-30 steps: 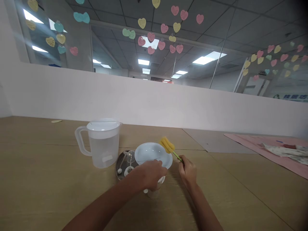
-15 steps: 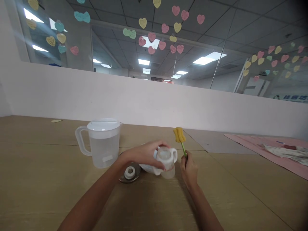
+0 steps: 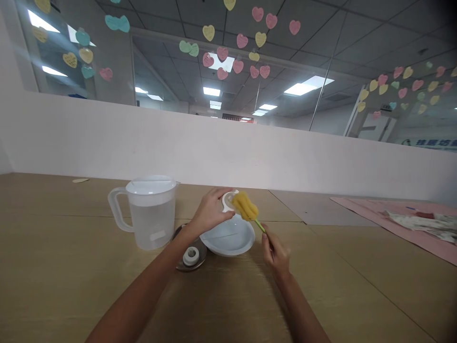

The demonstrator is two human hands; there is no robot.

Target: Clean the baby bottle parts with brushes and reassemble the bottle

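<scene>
My left hand [image 3: 211,209] is closed around a small baby bottle [image 3: 226,202] with a white two-handled collar. The bottle is tipped so that its mouth faces right, and my fingers hide much of its body. In my right hand [image 3: 277,253] is the green handle of a yellow sponge brush [image 3: 245,206]. The sponge head is right at the bottle's mouth; I cannot tell whether its tip is inside. Both are above the far part of a white bowl [image 3: 214,246]. Left of the bowl lies a round metal dish [image 3: 200,263] with a white ring [image 3: 191,256] on it.
A lidded clear plastic pitcher [image 3: 152,221], partly filled with clear liquid, stands to the left. A pink cloth [image 3: 360,214] with a whitish crumpled item [image 3: 424,225] lies at the far right. A white wall [image 3: 221,152] bounds the table's back.
My left hand has raised the bottle up and left and tipped it over, uncovering the bowl. My right hand has swung the sponge head leftward to the bottle's mouth.
</scene>
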